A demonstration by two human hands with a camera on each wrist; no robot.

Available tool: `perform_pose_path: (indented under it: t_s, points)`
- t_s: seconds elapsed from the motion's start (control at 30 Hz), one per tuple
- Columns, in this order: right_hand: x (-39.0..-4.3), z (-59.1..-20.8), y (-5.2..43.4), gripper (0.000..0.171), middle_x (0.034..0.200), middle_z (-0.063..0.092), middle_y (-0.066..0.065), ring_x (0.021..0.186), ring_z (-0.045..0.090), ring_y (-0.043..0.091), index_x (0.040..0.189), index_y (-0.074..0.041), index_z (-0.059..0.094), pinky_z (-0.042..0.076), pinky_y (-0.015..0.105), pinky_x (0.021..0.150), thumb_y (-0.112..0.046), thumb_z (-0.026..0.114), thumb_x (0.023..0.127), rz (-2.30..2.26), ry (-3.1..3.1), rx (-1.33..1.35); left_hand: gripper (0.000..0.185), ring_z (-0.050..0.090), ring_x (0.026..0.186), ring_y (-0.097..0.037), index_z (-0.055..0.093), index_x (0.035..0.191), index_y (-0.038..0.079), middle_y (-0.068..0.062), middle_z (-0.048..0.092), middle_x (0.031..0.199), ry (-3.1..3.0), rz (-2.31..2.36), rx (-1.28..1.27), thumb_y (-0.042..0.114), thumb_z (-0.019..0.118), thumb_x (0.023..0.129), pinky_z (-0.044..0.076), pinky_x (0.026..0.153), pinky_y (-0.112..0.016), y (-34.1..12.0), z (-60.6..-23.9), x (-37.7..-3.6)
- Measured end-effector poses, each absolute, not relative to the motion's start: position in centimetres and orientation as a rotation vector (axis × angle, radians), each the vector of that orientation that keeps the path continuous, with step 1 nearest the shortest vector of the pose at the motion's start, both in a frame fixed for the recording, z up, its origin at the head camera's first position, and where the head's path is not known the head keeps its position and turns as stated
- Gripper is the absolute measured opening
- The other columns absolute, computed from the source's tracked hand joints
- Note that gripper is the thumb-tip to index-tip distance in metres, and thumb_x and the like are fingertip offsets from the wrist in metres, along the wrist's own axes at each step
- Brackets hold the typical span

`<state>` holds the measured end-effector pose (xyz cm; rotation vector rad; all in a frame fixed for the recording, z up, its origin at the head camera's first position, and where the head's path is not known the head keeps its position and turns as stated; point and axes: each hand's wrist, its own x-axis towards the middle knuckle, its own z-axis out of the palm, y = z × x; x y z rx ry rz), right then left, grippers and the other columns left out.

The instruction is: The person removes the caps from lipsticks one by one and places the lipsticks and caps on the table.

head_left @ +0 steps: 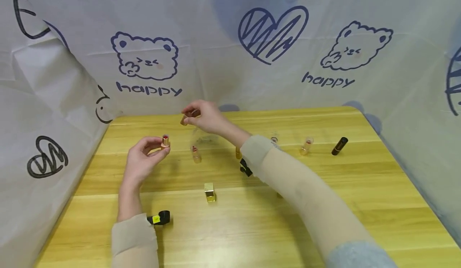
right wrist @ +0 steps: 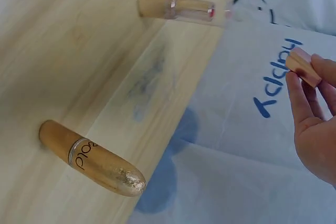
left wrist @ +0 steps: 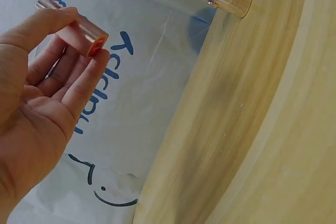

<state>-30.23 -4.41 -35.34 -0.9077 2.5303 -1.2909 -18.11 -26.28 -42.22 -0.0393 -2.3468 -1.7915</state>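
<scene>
My left hand (head_left: 140,160) pinches an uncapped lipstick (head_left: 165,141) between thumb and fingertips, raised above the left part of the table. Red shows at the top of its rose-gold tube. In the left wrist view the same lipstick (left wrist: 81,31) lies slanted across the fingers. Farther back, my right hand (head_left: 209,119) holds a small rose-gold lipstick cap (head_left: 185,119) by its fingertips. The right wrist view shows this cap (right wrist: 303,67) between thumb and fingers, apart from the lipstick. Nearest below both hands stands a clear-capped lipstick (head_left: 195,155).
On the wooden table (head_left: 187,236) stand a square gold tube (head_left: 210,193), a rounded gold lipstick (right wrist: 92,157) partly behind the right sleeve, another clear-capped lipstick (head_left: 307,146) and a black tube (head_left: 339,146). A printed white cloth (head_left: 209,32) hangs behind the back edge.
</scene>
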Motion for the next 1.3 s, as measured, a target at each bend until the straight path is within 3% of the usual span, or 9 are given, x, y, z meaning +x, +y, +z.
perform_pose_path:
  t_s: [0.27,0.4,0.6,0.93,1.3]
  points:
    - [-31.8,-36.5,-6.5,0.028,0.105,0.065,0.009,0.100,0.065,0.019,0.127,-0.001,0.071,0.053,0.020,0.084,-0.009,0.071,0.100,-1.005,2.549,-1.046,0.036,0.065,0.106,-0.007,0.062,0.124,-0.006,-0.018,0.068,0.123,-2.484,-1.661,-0.022,0.012,0.076,0.096,0.055,0.093,-0.019,-26.7,-42.7,-18.3]
    - [-32.3,-37.2,-7.4,0.029,0.105,0.070,0.010,0.100,0.067,0.020,0.127,0.001,0.070,0.054,0.022,0.086,-0.005,0.070,0.099,-0.888,2.547,-1.132,0.034,0.063,0.104,-0.010,0.067,0.122,0.000,-0.016,0.070,0.121,-2.578,-1.485,0.020,0.020,0.077,0.096,0.052,0.087,-0.019,-26.8,-42.9,-18.2]
    - [-32.8,-38.5,-8.5,0.028,0.109,0.072,0.008,0.101,0.067,0.016,0.125,-0.002,0.073,0.053,0.019,0.086,-0.003,0.072,0.097,-0.789,2.556,-1.144,0.034,0.064,0.101,-0.017,0.068,0.122,-0.001,-0.018,0.071,0.116,-2.640,-1.424,0.093,0.017,0.077,0.095,0.051,0.081,-0.013,-26.7,-43.2,-18.2]
    - [-33.6,-39.7,-9.3,0.028,0.112,0.075,0.006,0.101,0.064,0.015,0.125,-0.003,0.075,0.050,0.020,0.089,-0.003,0.065,0.099,-0.576,2.569,-1.150,0.034,0.070,0.107,-0.033,0.065,0.123,-0.002,-0.019,0.071,0.116,-2.824,-1.309,0.137,0.014,0.074,0.094,0.058,0.092,-0.044,-26.1,-44.1,-19.0]
    - [-33.4,-40.3,-10.4,0.029,0.109,0.074,0.003,0.102,0.065,0.013,0.122,-0.004,0.075,0.051,0.018,0.089,0.000,0.070,0.094,-0.509,2.513,-1.096,0.034,0.070,0.107,-0.034,0.066,0.119,-0.005,-0.021,0.072,0.113,-2.898,-1.272,0.109,0.015,0.076,0.094,0.057,0.092,-0.047,-25.9,-44.3,-19.2]
